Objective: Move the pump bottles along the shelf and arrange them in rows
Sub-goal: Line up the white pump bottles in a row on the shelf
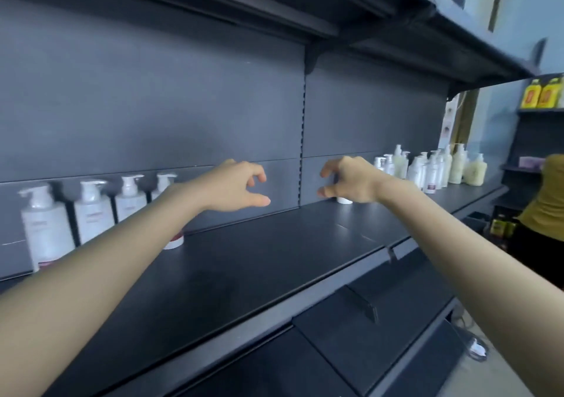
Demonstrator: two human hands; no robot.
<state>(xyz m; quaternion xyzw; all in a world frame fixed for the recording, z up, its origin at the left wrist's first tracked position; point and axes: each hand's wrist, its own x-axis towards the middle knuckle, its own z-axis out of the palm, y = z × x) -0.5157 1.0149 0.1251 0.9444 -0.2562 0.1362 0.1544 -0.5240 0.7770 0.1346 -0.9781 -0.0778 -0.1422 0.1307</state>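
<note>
A row of white pump bottles (93,210) stands along the back panel at the left of the dark shelf (274,259). My left forearm partly hides one of them. A crowded group of white and cream pump bottles (427,167) stands at the far right of the shelf. My left hand (238,187) hovers over the middle of the shelf, fingers curled apart and holding nothing. My right hand (351,180) hovers just to its right, fingers also apart. A single white bottle (344,200) stands behind it, with only its base showing.
Another dark shelf (396,15) overhangs close above. A person in a mustard top (546,201) stands at the right end of the aisle. Yellow packs (543,92) sit on a far shelf. Tilted dark panels (366,320) lie below the shelf's front edge.
</note>
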